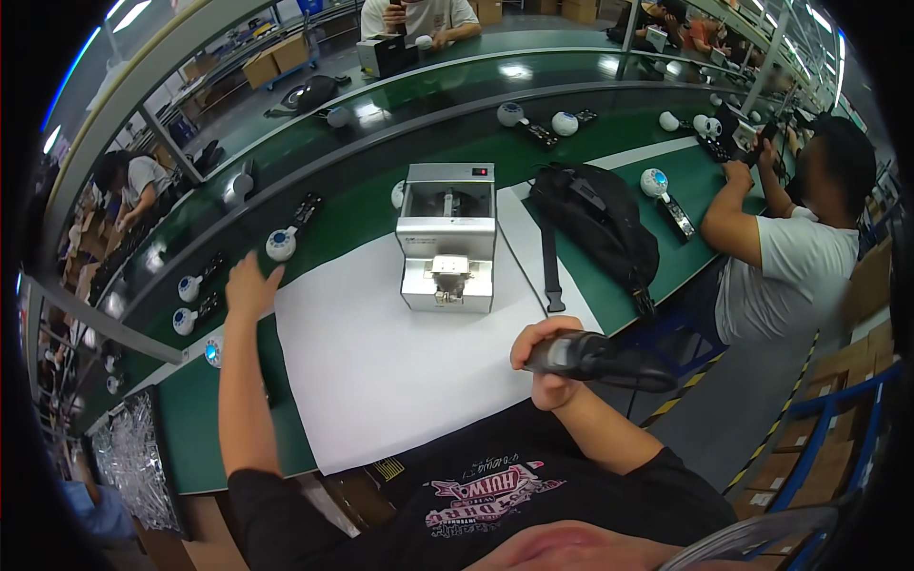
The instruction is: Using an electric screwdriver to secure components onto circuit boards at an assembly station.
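My right hand [547,362] is wrapped round a black electric screwdriver [609,364], held over the right edge of a white sheet [381,371]. My left hand [252,285] reaches out at the left, fingers and thumb apart, with nothing in it that I can see. Just beyond its fingertips lies a white round-headed device [281,245] with a dark, narrow handle part. Between my hands, farther back, a silver screw feeder [447,238] stands on the sheet. Another white round-headed device [213,352] lies left of my left forearm, partly hidden by it.
A black waist bag [600,224] lies right of the feeder, its strap on the sheet. Several similar devices sit along the green conveyor [371,143]. A tray of clear plastic bags [140,462] is at the near left. A co-worker [790,228] sits at the right.
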The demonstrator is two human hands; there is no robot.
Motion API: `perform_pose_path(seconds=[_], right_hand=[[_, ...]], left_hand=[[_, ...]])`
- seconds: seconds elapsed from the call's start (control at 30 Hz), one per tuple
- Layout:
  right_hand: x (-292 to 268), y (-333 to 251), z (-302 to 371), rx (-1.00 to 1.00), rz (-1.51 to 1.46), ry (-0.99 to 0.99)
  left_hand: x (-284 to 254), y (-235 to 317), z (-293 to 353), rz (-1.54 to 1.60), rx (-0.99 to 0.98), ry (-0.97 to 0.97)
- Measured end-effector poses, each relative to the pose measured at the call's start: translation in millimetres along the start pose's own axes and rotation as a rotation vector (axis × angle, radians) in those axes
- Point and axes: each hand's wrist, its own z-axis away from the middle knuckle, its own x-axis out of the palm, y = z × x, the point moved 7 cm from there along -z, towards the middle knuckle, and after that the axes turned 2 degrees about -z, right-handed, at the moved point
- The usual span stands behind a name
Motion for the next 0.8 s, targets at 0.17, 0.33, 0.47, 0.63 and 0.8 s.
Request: perform_pose_path(seconds=[0.17,0.33,0.47,0.63,0.8], right_hand=[[-19,-3,2,-0.058,-0.170,0.137],[-20,-3,-2,-0.007,-0.206,0.150],[-20,4,-4,0.048,-0.185,0.132],[-9,-3,-12,0.033,-0.122,0.113],[7,5,-21,0.214,-0.144,-0.022]], left_hand=[[-24,-51,85,-0.017,0.088,-0.371],[-42,-55,115,0.035,0.083,-0.356],[-55,26,118,0.205,0.327,-0.260],[-63,178,124,0.488,0.580,-0.234],[-13,196,121,0.797,0.551,-0.170]])
